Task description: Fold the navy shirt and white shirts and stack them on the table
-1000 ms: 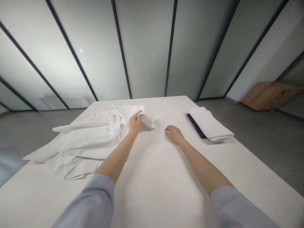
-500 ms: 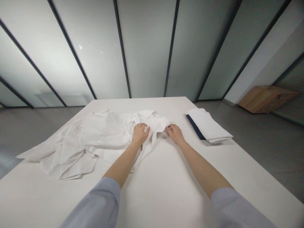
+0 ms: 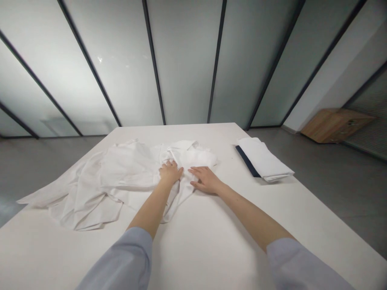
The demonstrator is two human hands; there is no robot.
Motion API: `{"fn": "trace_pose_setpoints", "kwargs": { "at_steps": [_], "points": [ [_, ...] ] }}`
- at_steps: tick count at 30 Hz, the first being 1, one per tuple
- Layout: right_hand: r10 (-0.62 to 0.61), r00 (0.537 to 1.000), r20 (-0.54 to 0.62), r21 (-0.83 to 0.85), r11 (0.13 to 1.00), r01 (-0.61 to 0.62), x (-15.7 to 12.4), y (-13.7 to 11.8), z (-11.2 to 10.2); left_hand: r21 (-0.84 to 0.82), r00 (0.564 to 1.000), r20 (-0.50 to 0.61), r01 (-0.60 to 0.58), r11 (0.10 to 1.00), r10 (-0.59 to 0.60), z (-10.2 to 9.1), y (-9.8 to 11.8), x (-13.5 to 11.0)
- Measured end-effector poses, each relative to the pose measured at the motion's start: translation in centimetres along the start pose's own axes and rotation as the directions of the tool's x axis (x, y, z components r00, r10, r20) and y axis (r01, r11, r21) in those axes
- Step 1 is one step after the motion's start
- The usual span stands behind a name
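A rumpled white garment, which looks like a shirt (image 3: 127,165), lies spread across the left and middle of the white table (image 3: 211,249). My left hand (image 3: 170,172) rests on its gathered part with the fingers spread over the cloth. To the right of it, my right hand (image 3: 205,180) lies over the garment's near right edge, fingers stretched out toward the left. Neither hand is closed round the fabric. Folds hide the layers under my palms.
Folded white cloth (image 3: 266,159) lies at the right side of the table, with a dark blue strip (image 3: 248,162) along its left side. Frosted glass panels (image 3: 184,64) stand behind the table. A wooden cabinet (image 3: 335,125) is on the floor at the far right.
My right hand has let go of the garment's right end and moved left and nearer onto the cloth. My left hand has shifted slightly left, its fingers now spread wider.
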State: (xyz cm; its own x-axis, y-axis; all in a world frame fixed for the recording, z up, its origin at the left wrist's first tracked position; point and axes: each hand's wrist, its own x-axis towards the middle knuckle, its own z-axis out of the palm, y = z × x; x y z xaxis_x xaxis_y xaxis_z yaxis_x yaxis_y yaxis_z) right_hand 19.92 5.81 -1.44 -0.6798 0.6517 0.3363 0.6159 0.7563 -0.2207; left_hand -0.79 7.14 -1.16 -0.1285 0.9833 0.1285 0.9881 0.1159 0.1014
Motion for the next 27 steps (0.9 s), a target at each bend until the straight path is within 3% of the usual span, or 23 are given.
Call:
{"fn": "trace_pose_setpoints", "kwargs": {
  "at_steps": [2, 6, 9, 12, 14, 18, 20, 22, 24, 27],
  "points": [
    [0.015, 0.998, 0.062, -0.028, 1.000, -0.013, 0.2, 0.0, 0.5, -0.011, 0.997, 0.073, -0.013, 1.000, 0.014, -0.8, -0.3, 0.1],
    [0.158, 0.984, 0.080, -0.060, 0.986, -0.154, 0.6, 1.5, 0.3, -0.035, 0.981, 0.158, -0.105, 0.994, 0.109, -2.3, -0.6, -0.1],
    [0.260, 0.963, 0.074, -0.078, 0.964, -0.255, 0.6, 2.9, -0.4, -0.030, 0.949, 0.252, -0.188, 0.982, 0.189, -2.9, 0.0, -0.8],
    [0.357, 0.933, 0.049, -0.123, 0.929, -0.349, 0.0, 4.3, -0.8, -0.126, 0.907, 0.297, -0.273, 0.954, 0.299, -3.1, 1.1, -1.9],
    [0.430, 0.902, 0.020, -0.162, 0.892, -0.422, -0.6, 5.4, -0.8, -0.244, 0.868, 0.293, -0.336, 0.910, 0.400, -3.2, 1.8, -2.4],
    [0.595, 0.795, -0.119, -0.245, 0.758, -0.604, -1.7, 7.1, -0.8, -0.505, 0.726, 0.207, -0.494, 0.708, 0.655, -3.1, 2.3, -2.4],
    [0.612, 0.767, -0.195, -0.262, 0.721, -0.642, -1.8, 7.1, -1.2, -0.480, 0.763, 0.102, -0.524, 0.704, 0.638, -2.7, 1.9, -2.1],
    [0.579, 0.790, -0.201, -0.255, 0.748, -0.613, -1.5, 6.4, -1.7, -0.334, 0.845, 0.022, -0.498, 0.800, 0.535, -1.9, 1.2, -1.7],
    [0.523, 0.843, -0.128, -0.228, 0.811, -0.538, -1.0, 5.3, -2.3, -0.186, 0.889, 0.003, -0.449, 0.874, 0.458, -0.7, 0.4, -1.4],
    [0.427, 0.902, 0.056, -0.187, 0.892, -0.411, -0.3, 3.3, -2.7, -0.091, 0.913, 0.042, -0.402, 0.911, 0.406, 0.7, -0.3, -1.1]
  ]
}}
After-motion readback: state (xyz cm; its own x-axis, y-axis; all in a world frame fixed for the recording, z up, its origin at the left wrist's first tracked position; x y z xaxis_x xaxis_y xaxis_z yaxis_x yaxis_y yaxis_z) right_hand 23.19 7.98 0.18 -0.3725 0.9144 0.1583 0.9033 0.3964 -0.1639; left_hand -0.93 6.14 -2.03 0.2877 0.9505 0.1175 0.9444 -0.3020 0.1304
